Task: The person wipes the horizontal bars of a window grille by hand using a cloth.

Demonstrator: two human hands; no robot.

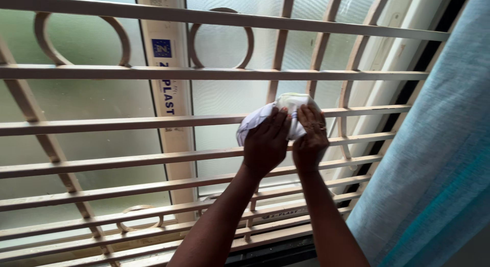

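A crumpled white cloth point(286, 106) is pressed against a horizontal bar of a cream metal window grille point(127, 124). My left hand point(265, 142) grips the cloth's lower left part. Beside it, my right hand point(310, 137), with a ring on one finger, holds the cloth's right side. Both hands touch each other over the bar. Both forearms rise from the bottom edge of the view.
Frosted glass panes point(81, 101) sit behind the grille, split by a white window frame post point(171, 109) with a blue sticker. A blue curtain point(439, 160) hangs at the right. The grille has curved rings point(222, 40) and slanted bars. The sill point(275, 231) lies below.
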